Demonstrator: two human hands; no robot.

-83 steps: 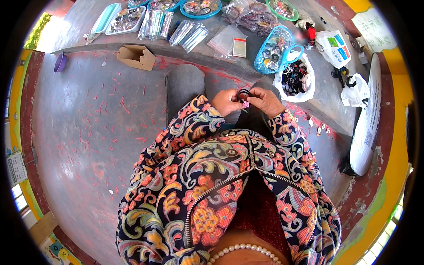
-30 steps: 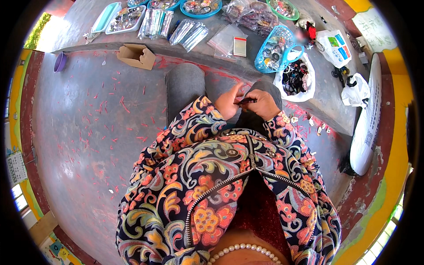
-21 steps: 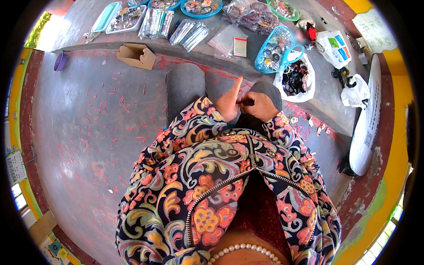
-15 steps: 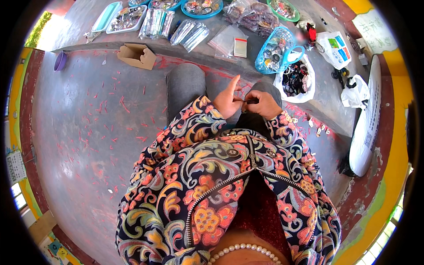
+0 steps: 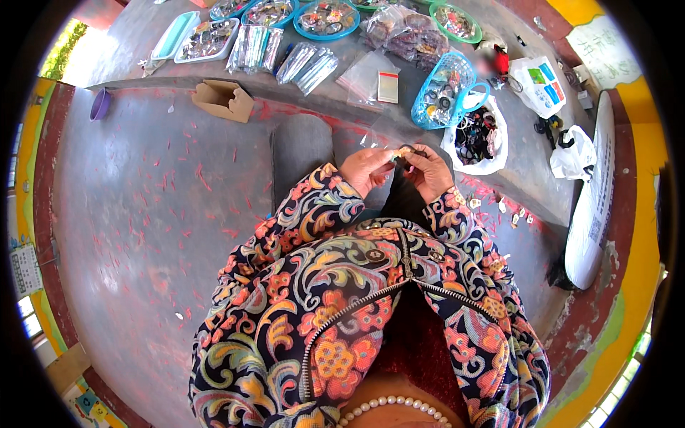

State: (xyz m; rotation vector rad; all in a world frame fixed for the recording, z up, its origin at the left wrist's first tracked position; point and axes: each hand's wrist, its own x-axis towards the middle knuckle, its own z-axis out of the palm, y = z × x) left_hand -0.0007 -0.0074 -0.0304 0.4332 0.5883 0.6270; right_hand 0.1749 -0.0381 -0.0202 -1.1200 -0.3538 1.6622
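Note:
Above my lap, my left hand (image 5: 365,171) and my right hand (image 5: 429,175) face each other with fingertips almost meeting. Both pinch a small dark hair tie (image 5: 417,149) bearing a yellowish and teal ornament (image 5: 401,153). The left fingers are at the ornament's side, and the right fingers grip the dark loop. Something thin and clear, like plastic film (image 5: 372,137), shows just beyond my left fingers. To the right of my right hand stands a white bag (image 5: 501,146) full of dark hair ties (image 5: 477,135).
On the raised ledge lie a blue basket (image 5: 422,114), clear bags (image 5: 354,80), wrapped packs (image 5: 307,68), blue bowls (image 5: 327,34) and a white tray (image 5: 207,57). An opened cardboard box (image 5: 239,107) and purple bowl (image 5: 100,104) stand on the floor. Red scraps are scattered around.
My left index finger, raised before, has folded down to the pinch. The hands have drawn slightly apart, and the yellowish ornament and dark loop now show between them. The view has shifted slightly.

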